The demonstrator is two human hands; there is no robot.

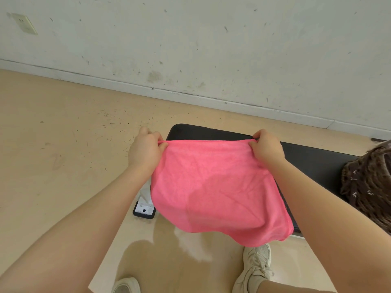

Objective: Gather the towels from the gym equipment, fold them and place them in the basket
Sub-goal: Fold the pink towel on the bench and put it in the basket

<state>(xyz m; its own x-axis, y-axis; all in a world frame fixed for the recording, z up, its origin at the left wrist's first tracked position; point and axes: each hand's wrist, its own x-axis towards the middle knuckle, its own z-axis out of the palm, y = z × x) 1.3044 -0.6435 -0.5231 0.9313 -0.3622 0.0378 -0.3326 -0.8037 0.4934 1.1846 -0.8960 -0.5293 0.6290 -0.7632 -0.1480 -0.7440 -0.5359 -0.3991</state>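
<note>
Bench: lying under the towel, its near end hidden.
Towel: hanging in the air above the bench's left end, likely spread out for folding.
Hands: left hand and right hand are apart, each pinching a top corner.
Basket: not showing anywhere.

Two bare forearms entering from the lower left and lower right of the frame, no sleeves, watches or rings visible on either. Left hand left of centre, right hand right of centre, nails short and unpainted as far as can be told. At the bottom edge, a pair of pale cream lace-up sneakers: left shoe cut off by the frame, right shoe showing laces and a mesh toe, bare ankle above.
</note>
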